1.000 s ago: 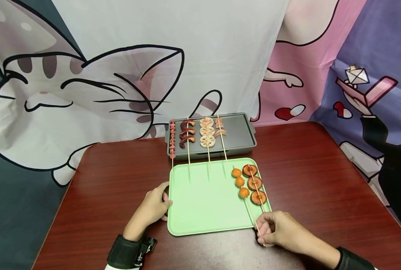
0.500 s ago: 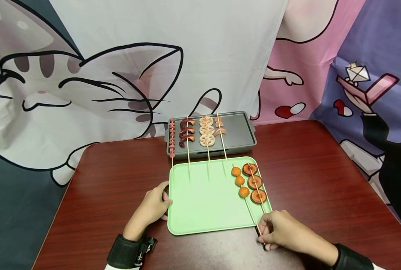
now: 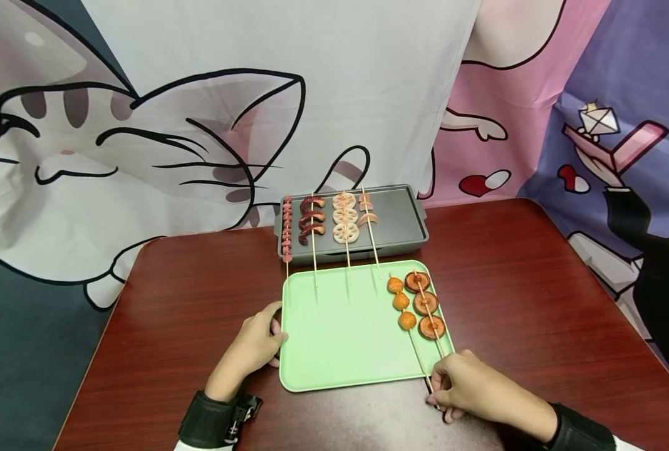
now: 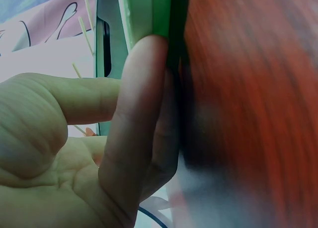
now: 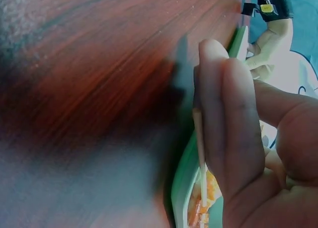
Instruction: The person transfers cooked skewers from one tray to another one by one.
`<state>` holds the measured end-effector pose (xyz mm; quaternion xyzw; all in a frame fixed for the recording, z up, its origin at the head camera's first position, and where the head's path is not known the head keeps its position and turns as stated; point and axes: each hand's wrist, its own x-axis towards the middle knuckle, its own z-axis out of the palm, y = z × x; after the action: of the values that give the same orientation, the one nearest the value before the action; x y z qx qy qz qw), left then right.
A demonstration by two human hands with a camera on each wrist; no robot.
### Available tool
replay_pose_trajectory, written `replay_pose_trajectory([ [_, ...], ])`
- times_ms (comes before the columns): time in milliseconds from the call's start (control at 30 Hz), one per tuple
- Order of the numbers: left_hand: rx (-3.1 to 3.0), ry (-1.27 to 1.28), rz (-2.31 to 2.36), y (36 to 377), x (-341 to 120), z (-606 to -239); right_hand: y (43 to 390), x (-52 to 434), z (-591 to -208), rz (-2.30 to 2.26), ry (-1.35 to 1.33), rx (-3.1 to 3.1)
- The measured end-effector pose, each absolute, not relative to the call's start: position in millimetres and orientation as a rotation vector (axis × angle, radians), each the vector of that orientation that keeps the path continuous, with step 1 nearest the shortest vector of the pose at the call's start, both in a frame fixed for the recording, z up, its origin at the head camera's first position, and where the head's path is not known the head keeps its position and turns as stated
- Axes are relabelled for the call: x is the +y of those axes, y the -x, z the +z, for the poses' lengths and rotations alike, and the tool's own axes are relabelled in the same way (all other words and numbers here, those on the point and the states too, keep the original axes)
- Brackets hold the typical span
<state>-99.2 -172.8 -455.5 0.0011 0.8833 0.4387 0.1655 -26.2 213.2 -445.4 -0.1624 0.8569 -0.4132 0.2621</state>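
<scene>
From the head view, the right hand (image 3: 475, 391) pinched the wooden skewer of orange balls (image 3: 410, 335) on the pale green plastic tray (image 3: 340, 338); lifting it seemed next. Left-wrist view: the left hand's fingers (image 4: 136, 123) pressed straight against the tray's edge. Right-wrist view: fingers (image 5: 231, 123) curled round the stick.

Glossy wood-grain table (image 3: 515, 300), matt green plastic tray (image 3: 340, 338), thin wooden skewers (image 3: 419, 360).
</scene>
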Motion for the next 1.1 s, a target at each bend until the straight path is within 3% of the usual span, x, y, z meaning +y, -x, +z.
replay_pose_trajectory([
  [533,2.513,-0.006,1.239,99,-173,-455,58,221,-417,-1.017,0.703,2.581],
  [1100,2.528,-0.007,1.232,100,-174,-455,121,214,-416,-1.568,0.391,2.232],
])
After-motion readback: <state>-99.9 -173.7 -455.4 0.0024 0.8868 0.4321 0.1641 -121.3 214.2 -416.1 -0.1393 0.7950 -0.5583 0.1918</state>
